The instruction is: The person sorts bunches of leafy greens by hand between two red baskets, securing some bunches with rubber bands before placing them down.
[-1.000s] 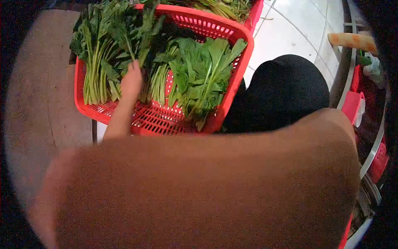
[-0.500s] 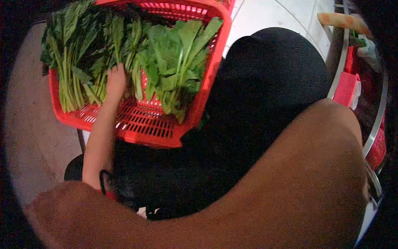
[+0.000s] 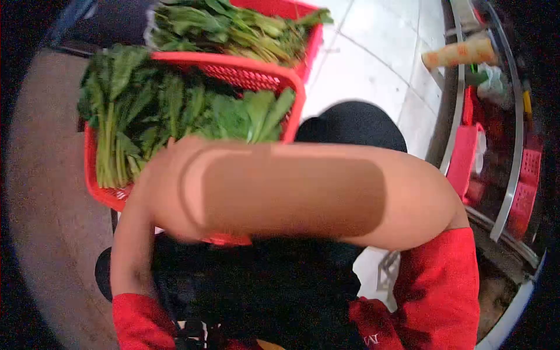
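Note:
A red slotted plastic basket point(image 3: 93, 166) holds bunches of leafy greens point(image 3: 169, 105), their pale stalks pointing toward me. My left hand point(image 3: 156, 169) reaches over the basket's near side, close to the stalks. The other arm overlaps it, so its grip is hidden. From the right, my right forearm point(image 3: 291, 192) crosses in front of the basket, smeared by motion. It ends at my right hand point(image 3: 184, 166), which meets the left one at the front stalks; its fingers are too blurred to make out. Both arms come out of red sleeves.
Behind stands a second red basket point(image 3: 312, 44) of leafy greens point(image 3: 233, 29). A metal-edged shelf point(image 3: 507, 198) on the right holds pink and red baskets point(image 3: 519, 204). A patterned roll-shaped item point(image 3: 461, 53) sticks out above white floor tiles point(image 3: 379, 46). A brown surface point(image 3: 52, 175) lies left.
The view has tilted up, bringing the second basket of greens into sight. My right arm has swung from the bottom of the view up across the near basket, toward my left hand.

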The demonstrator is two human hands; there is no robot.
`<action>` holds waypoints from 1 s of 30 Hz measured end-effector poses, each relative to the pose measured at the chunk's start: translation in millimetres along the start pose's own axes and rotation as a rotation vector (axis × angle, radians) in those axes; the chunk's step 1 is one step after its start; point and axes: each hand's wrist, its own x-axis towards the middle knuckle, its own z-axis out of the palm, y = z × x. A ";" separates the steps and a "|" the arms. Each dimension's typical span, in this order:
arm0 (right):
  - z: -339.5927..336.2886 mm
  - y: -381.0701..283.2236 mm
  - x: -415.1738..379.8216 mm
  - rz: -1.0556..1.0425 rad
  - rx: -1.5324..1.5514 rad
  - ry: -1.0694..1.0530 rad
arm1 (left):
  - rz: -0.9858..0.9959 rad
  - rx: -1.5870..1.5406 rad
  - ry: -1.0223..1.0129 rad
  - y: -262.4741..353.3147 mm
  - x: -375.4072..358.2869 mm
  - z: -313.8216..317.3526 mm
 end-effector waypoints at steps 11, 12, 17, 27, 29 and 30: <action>-109.5 260.6 57.4 0.654 -0.468 0.109 | 0.320 -0.362 0.248 99.0 -231.4 -206.7; -107.8 291.0 64.8 0.724 -0.453 0.149 | 0.261 -0.442 0.198 95.0 -234.7 -207.6; -32.8 443.0 130.7 0.466 -0.418 0.035 | 0.142 -0.089 0.348 82.7 -235.4 -209.9; -43.2 332.7 80.1 0.602 -0.364 0.379 | 0.239 -0.258 0.166 74.8 -219.7 -200.5; -64.0 336.7 72.3 0.592 -0.499 0.417 | 0.261 -0.265 0.207 74.7 -219.9 -198.6; -82.2 327.0 61.0 0.573 -0.514 0.408 | 0.285 -0.264 0.217 72.9 -220.4 -195.4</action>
